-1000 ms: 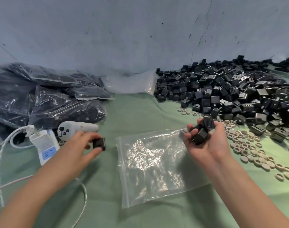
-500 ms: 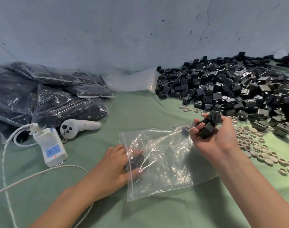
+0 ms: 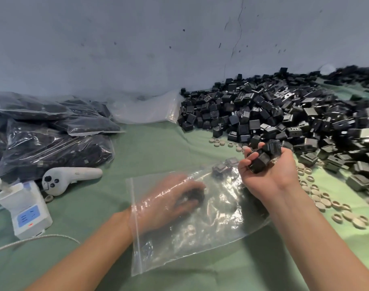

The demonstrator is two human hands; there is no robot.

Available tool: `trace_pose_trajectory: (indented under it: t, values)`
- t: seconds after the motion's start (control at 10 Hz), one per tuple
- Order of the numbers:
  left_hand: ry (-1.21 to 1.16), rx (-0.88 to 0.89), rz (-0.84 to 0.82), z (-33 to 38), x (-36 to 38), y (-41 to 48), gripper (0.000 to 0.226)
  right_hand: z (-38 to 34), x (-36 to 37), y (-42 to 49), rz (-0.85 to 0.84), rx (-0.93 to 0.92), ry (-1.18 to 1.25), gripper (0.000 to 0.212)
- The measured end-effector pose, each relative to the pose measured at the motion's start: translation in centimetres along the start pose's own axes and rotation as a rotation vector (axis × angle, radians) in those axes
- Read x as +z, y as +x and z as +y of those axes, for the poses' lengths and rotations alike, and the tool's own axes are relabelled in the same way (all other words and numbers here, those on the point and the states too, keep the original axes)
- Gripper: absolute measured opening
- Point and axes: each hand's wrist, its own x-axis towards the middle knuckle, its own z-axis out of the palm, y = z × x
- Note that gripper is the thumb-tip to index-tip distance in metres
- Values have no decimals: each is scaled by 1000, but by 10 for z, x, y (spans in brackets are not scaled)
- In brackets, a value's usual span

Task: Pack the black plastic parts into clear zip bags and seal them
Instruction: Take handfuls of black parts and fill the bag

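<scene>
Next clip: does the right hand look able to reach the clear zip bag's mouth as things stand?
Probably not directly. The right hand, full of black parts, hovers at the far end of the clear zip bag; its mouth is on the opposite, left edge, and the left hand is pushed in through it.
</scene>
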Motion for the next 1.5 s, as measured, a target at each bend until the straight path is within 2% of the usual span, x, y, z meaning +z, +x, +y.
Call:
trace_pose_trajectory:
  t: [0.1, 0.2, 0.3, 0.4, 0.5, 0.6, 0.7, 0.8, 1.0, 1.2, 1.4, 1.5]
  values:
    - [-80, -70, -19, 4, 12, 11, 33, -4, 0, 4, -7, 0, 21, 22]
    - [-122, -163, -81, 9, 23, 18, 32, -7, -2, 5, -15, 0, 40, 23]
    - [38, -118, -73, 9, 20, 13, 13, -7, -4, 5, -13, 12, 59, 24]
    - [264, 17, -37, 4, 12, 1, 15, -7, -3, 5, -11, 17, 89, 26]
    - [154, 69, -95, 15, 9, 2, 12, -8, -1, 6, -4, 10, 100, 25]
    - [128, 67, -130, 26, 13, 18, 19, -9, -3, 7, 1, 7, 88, 25]
    - [72, -4, -207, 32, 21, 34, 29, -10, -5, 8, 4, 6, 91, 24]
    - [133, -26, -243, 30, 23, 42, 36, -11, -4, 9, 0, 6, 92, 24]
    - [117, -34, -311, 33, 16, 38, 17, -12, -3, 9, 0, 12, 99, 23]
    - [96, 24, -282, 37, 20, 51, 33, -11, -2, 9, 2, 10, 91, 25]
    - [55, -102, -224, 31, 22, 50, 33, -10, -1, 10, 0, 6, 90, 25]
    - [55, -109, -234, 30, 23, 52, 38, -9, -1, 10, 0, 6, 86, 24]
